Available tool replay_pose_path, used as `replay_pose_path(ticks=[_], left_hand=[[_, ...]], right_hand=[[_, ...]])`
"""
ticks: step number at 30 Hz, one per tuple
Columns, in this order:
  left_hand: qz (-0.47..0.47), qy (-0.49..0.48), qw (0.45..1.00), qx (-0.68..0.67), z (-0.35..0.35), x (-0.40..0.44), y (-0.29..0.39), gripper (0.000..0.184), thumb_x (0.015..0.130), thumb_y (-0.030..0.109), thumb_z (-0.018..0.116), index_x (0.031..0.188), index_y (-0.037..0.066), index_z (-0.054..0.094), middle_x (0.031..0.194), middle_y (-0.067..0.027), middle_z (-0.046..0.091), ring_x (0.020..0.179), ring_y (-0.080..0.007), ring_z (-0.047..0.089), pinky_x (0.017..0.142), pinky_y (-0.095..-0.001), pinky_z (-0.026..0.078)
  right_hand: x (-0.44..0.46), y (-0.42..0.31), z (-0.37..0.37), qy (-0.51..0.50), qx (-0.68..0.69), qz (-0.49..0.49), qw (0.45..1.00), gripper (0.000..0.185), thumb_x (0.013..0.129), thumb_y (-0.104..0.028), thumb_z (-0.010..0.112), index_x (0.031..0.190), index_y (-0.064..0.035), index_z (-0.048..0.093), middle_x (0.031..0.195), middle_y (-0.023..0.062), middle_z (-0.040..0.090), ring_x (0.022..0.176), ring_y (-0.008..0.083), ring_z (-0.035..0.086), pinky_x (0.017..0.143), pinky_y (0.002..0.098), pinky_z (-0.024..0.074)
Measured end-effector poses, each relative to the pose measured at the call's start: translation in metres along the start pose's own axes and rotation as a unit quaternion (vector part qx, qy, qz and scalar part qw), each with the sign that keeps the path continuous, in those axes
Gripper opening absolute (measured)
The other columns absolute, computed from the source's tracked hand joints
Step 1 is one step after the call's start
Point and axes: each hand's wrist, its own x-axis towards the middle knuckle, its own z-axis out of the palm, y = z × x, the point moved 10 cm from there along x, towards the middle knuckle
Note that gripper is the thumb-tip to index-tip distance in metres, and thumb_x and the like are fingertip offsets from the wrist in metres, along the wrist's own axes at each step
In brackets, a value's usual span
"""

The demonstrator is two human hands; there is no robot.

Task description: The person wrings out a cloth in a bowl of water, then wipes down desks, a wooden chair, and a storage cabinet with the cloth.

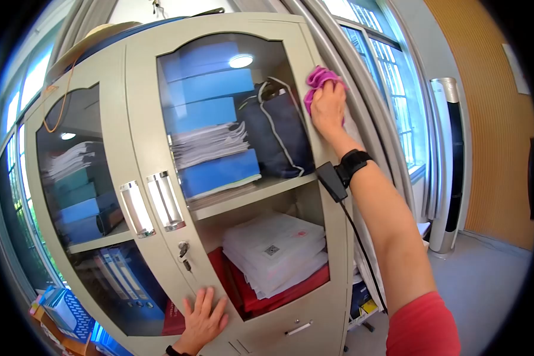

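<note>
My right hand [328, 107] grips a crumpled magenta cloth [321, 77] and presses it to the right edge of the cream metal cabinet [305, 35], high up beside the glass. Lower down, my left hand [204, 317] lies with fingers spread on the cabinet door, under the lock with its keys [185, 255]. Two shiny door handles [166, 200] sit side by side above the lock. Behind the glass are blue file boxes [210, 83], a stack of papers [210, 144], a dark drawstring bag [276, 130] and white plastic-wrapped packets [276, 249]. A black device with a cable is strapped on my right wrist.
A straw hat [104, 32] rests on the cabinet top, its orange cord hanging over the left door. Grey curtains [362, 89] hang close on the right. A tall air conditioner [448, 166] stands farther right. A blue basket [71, 311] is at lower left.
</note>
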Motion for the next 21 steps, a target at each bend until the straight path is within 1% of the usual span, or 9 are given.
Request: replay_pose_path(ticks=[4,10,12,13,15,16,17,19,21], left_hand=[[0.01,0.062,0.998,0.024,0.004,0.005,0.0,0.052,0.072,0.043,0.062,0.119,0.023,0.055,0.132,-0.0157,0.041,0.121,-0.0324,0.04,0.088,-0.0587,0.03],[0.033,0.118,0.992,0.034,0.004,0.003,0.003,0.05,0.072,0.047,0.058,0.115,0.023,0.058,0.126,-0.0172,0.046,0.116,-0.0354,0.043,0.093,-0.0584,0.025],[0.027,0.098,0.994,0.027,0.004,0.003,0.002,0.049,0.072,0.047,0.058,0.115,0.024,0.058,0.124,-0.0161,0.048,0.114,-0.0335,0.045,0.09,-0.057,0.027],[0.028,0.09,0.995,0.02,0.005,0.004,0.002,0.049,0.072,0.047,0.058,0.115,0.024,0.058,0.122,-0.0155,0.049,0.112,-0.0326,0.046,0.088,-0.0563,0.028],[0.02,0.114,0.993,0.011,-0.01,0.005,0.001,0.048,0.076,0.042,0.057,0.118,0.02,0.057,0.122,-0.0143,0.05,0.112,-0.0301,0.047,0.087,-0.0531,0.032],[0.012,0.125,0.992,0.0,-0.024,0.004,0.001,0.047,0.079,0.038,0.056,0.121,0.017,0.056,0.125,-0.0146,0.05,0.116,-0.0293,0.046,0.09,-0.0513,0.034],[0.005,0.136,0.991,-0.012,-0.032,0.005,0.001,0.046,0.082,0.035,0.055,0.123,0.014,0.054,0.128,-0.0149,0.049,0.12,-0.0286,0.045,0.092,-0.0496,0.035],[0.006,0.125,0.992,0.003,-0.027,0.004,0.001,0.047,0.082,0.038,0.054,0.125,0.018,0.053,0.13,-0.0134,0.047,0.121,-0.0271,0.044,0.091,-0.051,0.035],[0.004,0.119,0.993,0.008,-0.023,0.002,0.001,0.048,0.082,0.039,0.053,0.125,0.02,0.053,0.131,-0.0129,0.047,0.122,-0.0265,0.044,0.091,-0.0517,0.035]], right_hand=[[0.028,0.005,0.022,-0.015,-0.053,0.098,0.994,0.033,0.084,-0.026,0.05,0.103,0.0006,0.051,0.106,0.0267,0.05,0.103,0.0436,0.047,0.087,0.0516,0.0388],[0.12,-0.068,0.077,-0.149,-0.077,0.147,0.975,0.05,0.084,-0.037,0.041,0.114,-0.0016,0.059,0.122,0.0226,0.051,0.111,0.0378,0.051,0.091,0.0461,0.0412],[0.129,-0.15,0.095,-0.094,-0.083,0.022,0.992,0.047,0.085,-0.039,0.041,0.103,-0.0041,0.065,0.109,0.0173,0.061,0.1,0.0334,0.059,0.084,0.0414,0.0462],[0.121,-0.203,0.102,-0.152,-0.04,-0.051,0.986,0.044,0.083,-0.04,0.044,0.099,-0.0061,0.067,0.107,0.0155,0.062,0.1,0.0306,0.059,0.082,0.0423,0.0461],[0.08,-0.308,0.089,-0.066,-0.005,-0.223,0.972,0.031,0.078,-0.03,0.048,0.08,-0.0078,0.069,0.082,0.0125,0.065,0.079,0.029,0.063,0.066,0.0431,0.0482],[0.056,-0.352,0.102,-0.02,-0.007,-0.316,0.948,0.03,0.079,-0.028,0.047,0.077,-0.0069,0.069,0.085,0.0115,0.065,0.082,0.0296,0.062,0.066,0.0442,0.047],[0.038,-0.382,0.101,-0.086,-0.007,-0.299,0.95,0.034,0.081,-0.03,0.047,0.091,-0.0048,0.067,0.098,0.0129,0.063,0.096,0.0303,0.058,0.075,0.045,0.0449],[-0.003,-0.413,0.058,0.1,0.167,-0.371,0.908,0.044,0.081,-0.035,0.046,0.108,-0.0021,0.058,0.114,0.0135,0.056,0.107,0.0274,0.05,0.085,0.0435,0.0379],[0.012,-0.399,0.071,0.025,0.158,-0.407,0.899,0.043,0.081,-0.036,0.046,0.106,-0.0039,0.058,0.113,0.0123,0.056,0.108,0.027,0.049,0.085,0.0444,0.0381]])
